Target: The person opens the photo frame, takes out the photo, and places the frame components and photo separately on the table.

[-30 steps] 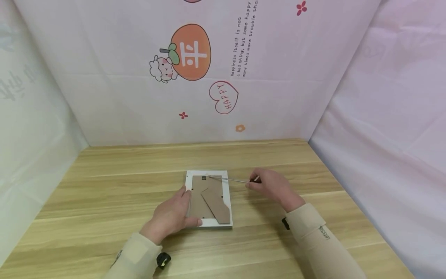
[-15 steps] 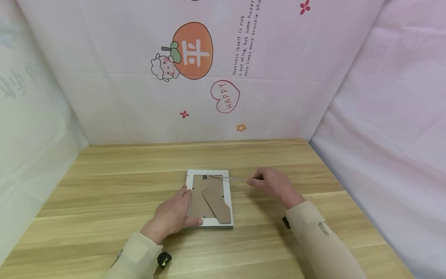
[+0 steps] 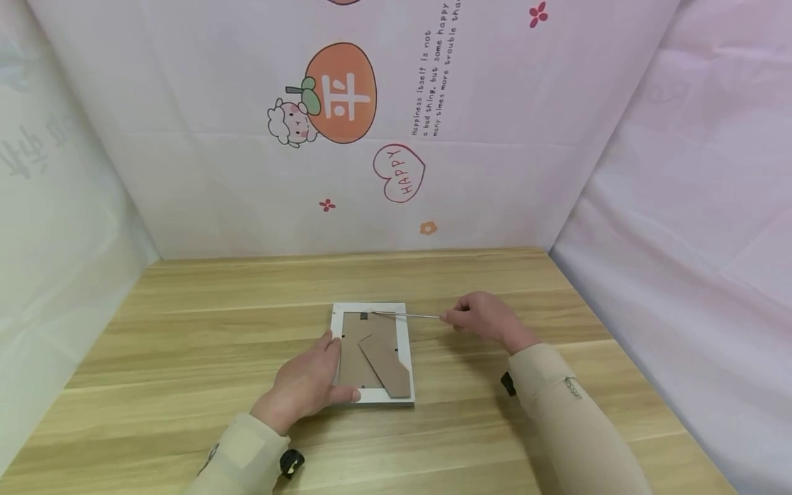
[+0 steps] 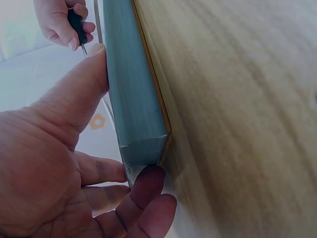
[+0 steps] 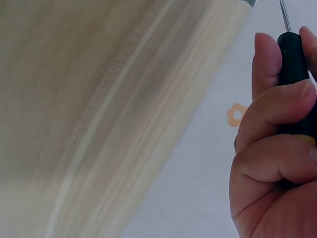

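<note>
A white picture frame (image 3: 401, 344) lies face down on the wooden table, its brown backing board (image 3: 355, 357) and slanted stand leg (image 3: 386, 364) facing up. My left hand (image 3: 303, 381) grips its near left corner, thumb on the near edge and fingers along the left side. In the left wrist view the thumb and bent fingertips touch the frame's pale side (image 4: 133, 89). My right hand (image 3: 485, 317) holds a screwdriver by its dark handle (image 5: 293, 69). The thin metal shaft (image 3: 414, 315) reaches left across the frame, its tip by the board's top edge near a small black tab (image 3: 364, 315).
The wooden table (image 3: 204, 330) runs back to a white printed cloth (image 3: 247, 192) standing behind it. More white cloth hangs at the left (image 3: 62, 179) and the right (image 3: 693, 227). Dark wrist devices (image 3: 291, 463) show below both sleeves.
My right hand has risen and turned slightly, so the dark handle no longer shows in the head view. The screwdriver tip stays near the board's top edge; left hand and picture frame keep their place.
</note>
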Available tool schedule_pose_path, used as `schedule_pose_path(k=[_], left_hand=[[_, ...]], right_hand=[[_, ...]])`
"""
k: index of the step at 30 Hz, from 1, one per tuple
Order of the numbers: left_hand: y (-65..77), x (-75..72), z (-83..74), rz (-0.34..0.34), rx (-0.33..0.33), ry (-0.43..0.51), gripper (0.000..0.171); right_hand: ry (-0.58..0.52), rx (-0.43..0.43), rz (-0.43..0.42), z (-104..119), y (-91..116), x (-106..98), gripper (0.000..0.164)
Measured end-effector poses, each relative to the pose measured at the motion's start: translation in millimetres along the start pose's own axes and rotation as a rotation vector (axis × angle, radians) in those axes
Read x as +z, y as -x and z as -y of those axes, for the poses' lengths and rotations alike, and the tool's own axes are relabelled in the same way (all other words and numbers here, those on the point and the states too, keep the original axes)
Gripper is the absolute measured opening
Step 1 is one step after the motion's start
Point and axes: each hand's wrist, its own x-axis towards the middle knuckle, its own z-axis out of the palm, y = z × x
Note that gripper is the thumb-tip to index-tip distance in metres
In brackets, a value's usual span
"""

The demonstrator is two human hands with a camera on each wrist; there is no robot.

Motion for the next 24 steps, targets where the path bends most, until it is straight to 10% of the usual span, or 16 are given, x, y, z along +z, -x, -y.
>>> schedule_pose_path(k=[24], left_hand=[[0.0, 1.6, -1.5, 0.019, -0.01, -0.004, 0.102]], right_hand=[[0.179, -0.105, -0.14, 3, 19, 5, 0.034]])
